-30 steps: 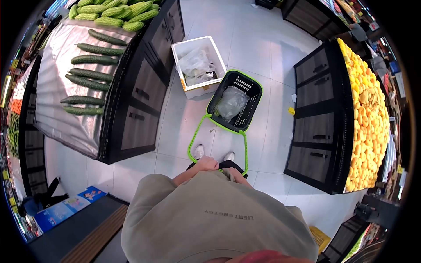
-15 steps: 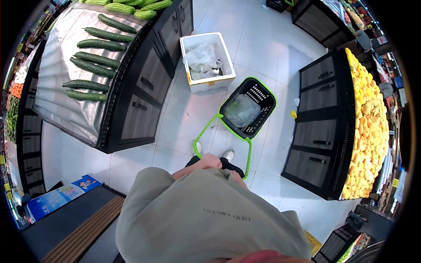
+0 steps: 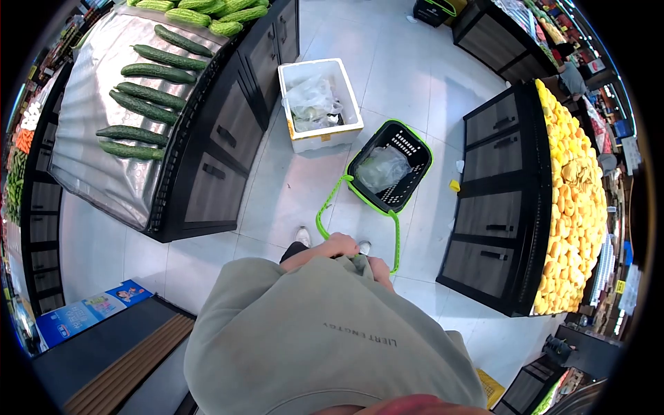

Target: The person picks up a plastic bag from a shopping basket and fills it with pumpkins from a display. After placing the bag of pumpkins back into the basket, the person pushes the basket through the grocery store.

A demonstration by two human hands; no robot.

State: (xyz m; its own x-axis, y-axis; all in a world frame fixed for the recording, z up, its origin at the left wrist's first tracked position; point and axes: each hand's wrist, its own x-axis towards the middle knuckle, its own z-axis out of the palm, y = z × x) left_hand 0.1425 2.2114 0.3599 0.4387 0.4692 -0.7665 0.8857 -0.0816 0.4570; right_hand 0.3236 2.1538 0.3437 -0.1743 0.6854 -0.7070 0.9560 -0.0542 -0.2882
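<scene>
My left hand (image 3: 340, 244) is closed in front of my body at the hem of a grey-green shirt (image 3: 325, 339); what its fingers hold, if anything, is hidden. Beside it, my right hand (image 3: 377, 268) shows partly past the bunched hem, its fingers out of sight. Just beyond both hands, a black shopping basket (image 3: 413, 181) with a green rim stands on the floor. Its long green handle (image 3: 397, 242) extends toward me, around the hands. Inside lies a clear plastic bag (image 3: 382, 169) with something pale green in it.
A white foam box (image 3: 326, 143) holding plastic bags stands beyond the basket. Cucumbers (image 3: 152, 92) lie on the silver-covered stand at left, near bitter melons (image 3: 225, 28). Yellow fruit (image 3: 570, 207) fills the right stand. A blue box (image 3: 90, 315) is at lower left.
My hands have moved slightly forward and right, with more of the right hand showing. The camera view has shifted a little. The basket and foam box seem to stay in place.
</scene>
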